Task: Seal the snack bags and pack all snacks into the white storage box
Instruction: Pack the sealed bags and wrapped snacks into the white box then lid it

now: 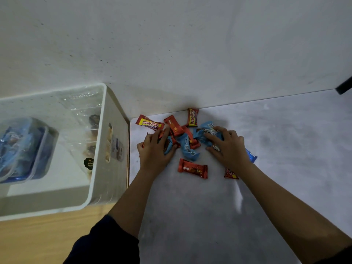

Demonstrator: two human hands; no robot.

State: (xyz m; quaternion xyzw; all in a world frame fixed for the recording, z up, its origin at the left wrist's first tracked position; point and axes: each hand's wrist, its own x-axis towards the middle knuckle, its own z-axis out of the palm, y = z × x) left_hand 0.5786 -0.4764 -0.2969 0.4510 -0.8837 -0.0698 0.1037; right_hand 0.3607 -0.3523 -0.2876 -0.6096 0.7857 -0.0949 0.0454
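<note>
Both hands on snack pile at frame centre, grey tabletop (pixel 285 149). Left hand (pixel 155 149) curled over red and blue wrappers; right hand (pixel 228 147) gripping blue wrappers (pixel 206 131). Orange bar (pixel 192 168) lies apart below. White storage box (pixel 99 141) at left, apparently holding clear containers.

Left hand (pixel 155 149) covers several wrappers; what its fingers grip is hidden. Right hand (pixel 227 144) hides most of a blue packet (pixel 251 156) and a red one (pixel 230 173). White box (pixel 99 141) cut off at left edge; contents blurred behind clear plastic. Dark object (pixel 344 86) clipped at right edge, unidentifiable.
</note>
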